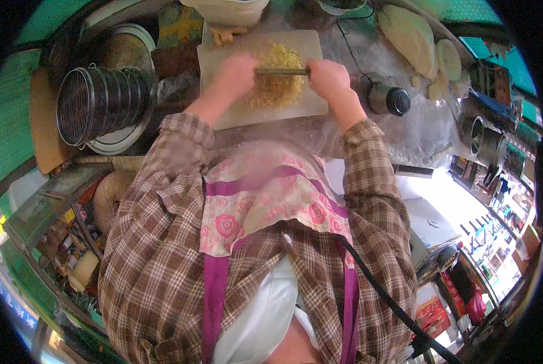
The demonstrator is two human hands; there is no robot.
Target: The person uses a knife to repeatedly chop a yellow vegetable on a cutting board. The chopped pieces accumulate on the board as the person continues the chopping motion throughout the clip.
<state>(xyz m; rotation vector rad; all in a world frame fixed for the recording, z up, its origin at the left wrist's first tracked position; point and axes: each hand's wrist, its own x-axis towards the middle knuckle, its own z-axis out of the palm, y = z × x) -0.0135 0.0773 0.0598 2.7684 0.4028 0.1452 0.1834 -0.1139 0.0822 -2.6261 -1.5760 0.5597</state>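
Observation:
Finely chopped, pale yellow food, perhaps ginger, point(278, 93) lies in a heap on a white cutting board point(235, 116). Across the heap runs a narrow dark blade, seemingly a cleaver seen edge-on point(282, 72). My right hand point(328, 77) is closed around its right end, over the board's right side. At the blade's other end is my left hand point(237, 70), blurred, its fingers at the metal; how it grips is hard to make out. Unchopped knobbly pieces, perhaps ginger root, point(226, 34) lie at the board's back left edge.
A white basin point(230, 12) stands behind the board. At left, round wire racks point(101, 104) rest over a large round metal lid or tray point(137, 45). To the right are a dark-lidded metal container point(389, 99), a cable point(351, 50) and large pale dough-like pieces point(408, 38).

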